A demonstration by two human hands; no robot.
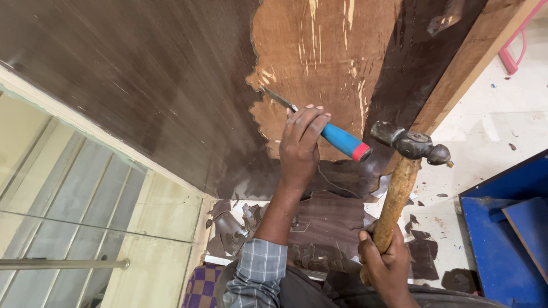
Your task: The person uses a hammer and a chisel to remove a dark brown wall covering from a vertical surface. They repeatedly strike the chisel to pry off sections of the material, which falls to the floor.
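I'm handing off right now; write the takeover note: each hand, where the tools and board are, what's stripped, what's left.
Left hand: gripping the blue-and-red-handled chisel, blade tip at the veneer edge.
Right hand: holding the wooden-handled steel hammer, head just beside the chisel's butt.
Dark brown laminated wooden board: a bare orange-brown patch is exposed mid-board.
Torn veneer scraps lie on the floor below.
Left: dark veneer on both sides of the patch.
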